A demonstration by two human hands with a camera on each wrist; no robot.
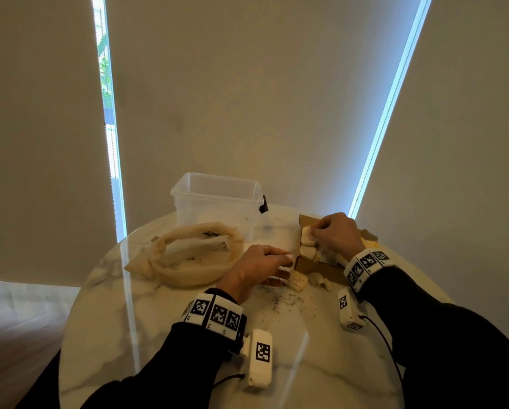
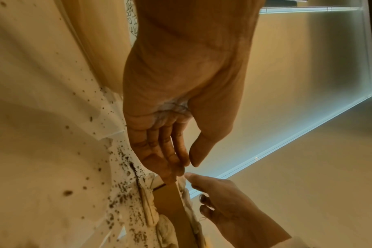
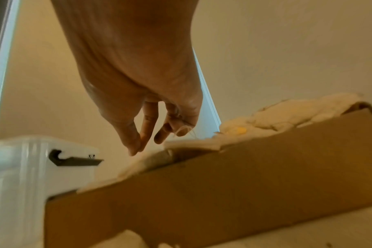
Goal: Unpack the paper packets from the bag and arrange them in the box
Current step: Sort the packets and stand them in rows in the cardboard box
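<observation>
- My right hand reaches over the cardboard box, fingertips loosely bunched and touching the top of the packets stacked along the box's left end. I cannot tell whether they actually pinch one.
- My left hand lies beside the box's near-left corner with nothing clamped in it. In the left wrist view the fingers are straight, the thumb is apart from them, and their tips reach the box wall.
- Two more packets lie loose on the bench, touching or just beside the box's near wall. The cloth bag sags open to the left, well apart from the box.
- Risk, as I judge it: the packets stand higher than the box walls, so a push from the right hand could tip one over the edge.
- Risk: dark crumbs lie on the bench near my left wrist, which suggests the packets shed or tear if squeezed.
- Room: open bench lies near me between the wrists. The clear plastic tub stands behind, close to the box's far-left corner, so that side is tight.
</observation>
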